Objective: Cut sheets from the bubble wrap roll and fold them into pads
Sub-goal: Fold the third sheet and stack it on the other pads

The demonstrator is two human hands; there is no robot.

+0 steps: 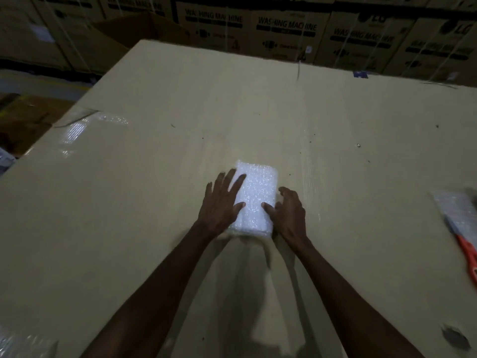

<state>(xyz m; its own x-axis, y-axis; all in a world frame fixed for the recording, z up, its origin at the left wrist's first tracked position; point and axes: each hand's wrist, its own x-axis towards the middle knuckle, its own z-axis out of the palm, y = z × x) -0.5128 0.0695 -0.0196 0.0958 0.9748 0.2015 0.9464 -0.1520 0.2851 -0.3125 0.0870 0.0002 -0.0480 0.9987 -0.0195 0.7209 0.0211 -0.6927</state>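
Note:
A folded white bubble wrap pad [256, 197] lies on the large cardboard work surface [232, 112], near its middle. My left hand [222, 205] rests on the pad's left edge with fingers spread and straight, thumb on top of the pad. My right hand [287, 213] is at the pad's right side, its thumb touching the top and its fingers loosely bent beside the edge. Both hands frame the pad from the near end.
Orange-handled scissors [467, 251] lie at the right edge on a piece of bubble wrap [456, 210]. More bubble wrap [77, 127] drapes over the left edge, and some shows at bottom left [23, 344]. Washing machine cartons [286, 27] stand stacked behind.

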